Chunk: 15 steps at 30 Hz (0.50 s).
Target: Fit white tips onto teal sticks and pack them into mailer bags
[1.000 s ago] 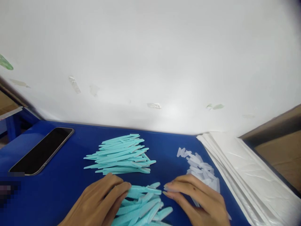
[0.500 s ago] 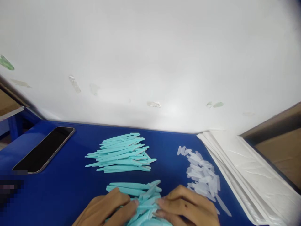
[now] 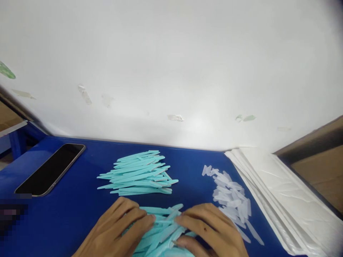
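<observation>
A heap of teal eyebrow razors (image 3: pixel 160 233) lies at the near edge, between my two hands. My left hand (image 3: pixel 125 225) has its fingers curled and pressed together over the left side of this heap, closed on a razor. From the right, my right hand (image 3: pixel 211 228) reaches in, its thumb and fingers pinched around a razor's end. The fingers partly hide what they grip. Beyond the hands, a second pile of teal eyebrow razors (image 3: pixel 139 174) is laid roughly side by side. Right of my right hand sits a scatter of translucent blade caps (image 3: pixel 233 198).
A smartphone (image 3: pixel 50 169) with a dark screen lies at the left of the blue table (image 3: pixel 80 214). White plastic bags (image 3: pixel 284 200) are stacked along the right edge. A white panel (image 3: pixel 171 71) with tape scraps rises behind. Cardboard (image 3: pixel 321 171) shows at the right.
My left hand has shifted slightly up over the near heap and covers more of its left end. My right hand has moved slightly up and left. The far pile is unchanged.
</observation>
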Available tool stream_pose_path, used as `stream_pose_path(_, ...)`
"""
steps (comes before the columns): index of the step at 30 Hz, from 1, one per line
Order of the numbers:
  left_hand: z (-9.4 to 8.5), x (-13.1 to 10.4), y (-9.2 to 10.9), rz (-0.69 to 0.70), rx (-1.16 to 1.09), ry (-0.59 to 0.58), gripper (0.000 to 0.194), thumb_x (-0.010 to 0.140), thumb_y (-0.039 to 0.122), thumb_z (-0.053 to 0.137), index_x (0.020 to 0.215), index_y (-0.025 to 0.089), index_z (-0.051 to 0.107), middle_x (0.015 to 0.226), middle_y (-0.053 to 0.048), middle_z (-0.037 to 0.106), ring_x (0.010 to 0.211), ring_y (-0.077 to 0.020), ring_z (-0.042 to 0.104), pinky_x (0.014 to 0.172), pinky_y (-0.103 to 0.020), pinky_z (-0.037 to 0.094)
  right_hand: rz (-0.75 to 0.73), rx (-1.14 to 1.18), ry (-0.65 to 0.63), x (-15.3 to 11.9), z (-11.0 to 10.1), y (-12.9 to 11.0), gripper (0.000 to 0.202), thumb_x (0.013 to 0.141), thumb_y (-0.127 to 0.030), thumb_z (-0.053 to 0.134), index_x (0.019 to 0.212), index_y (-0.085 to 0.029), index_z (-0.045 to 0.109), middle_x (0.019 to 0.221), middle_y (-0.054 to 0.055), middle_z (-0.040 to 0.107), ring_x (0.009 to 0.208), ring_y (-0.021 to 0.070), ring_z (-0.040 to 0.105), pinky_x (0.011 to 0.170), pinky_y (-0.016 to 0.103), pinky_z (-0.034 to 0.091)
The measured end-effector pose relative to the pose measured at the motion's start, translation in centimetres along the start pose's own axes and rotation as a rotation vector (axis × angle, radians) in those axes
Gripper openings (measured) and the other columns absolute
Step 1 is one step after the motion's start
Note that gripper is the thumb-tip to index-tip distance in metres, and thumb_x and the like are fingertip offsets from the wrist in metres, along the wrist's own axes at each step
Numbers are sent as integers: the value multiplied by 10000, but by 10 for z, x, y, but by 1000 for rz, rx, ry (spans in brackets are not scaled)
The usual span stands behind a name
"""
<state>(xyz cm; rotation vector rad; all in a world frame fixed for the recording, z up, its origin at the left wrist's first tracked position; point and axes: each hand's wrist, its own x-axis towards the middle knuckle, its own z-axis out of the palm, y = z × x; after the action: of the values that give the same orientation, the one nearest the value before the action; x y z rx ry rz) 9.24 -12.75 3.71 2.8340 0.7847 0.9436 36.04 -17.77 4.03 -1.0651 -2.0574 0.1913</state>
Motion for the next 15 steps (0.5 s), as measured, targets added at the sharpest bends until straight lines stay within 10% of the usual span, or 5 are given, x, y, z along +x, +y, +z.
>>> stream_pose_path(15, 8, -3, -11, -160, 34, -203, 229, 1049, 151, 447, 1178, 212, 626, 1080, -40, 646, 974, -183, 593, 862, -312, 480, 56, -185, -52, 3, -11, 19, 228, 1005, -93, 535, 1155, -185, 680, 1032, 51, 737, 958, 209, 666, 902, 387, 507)
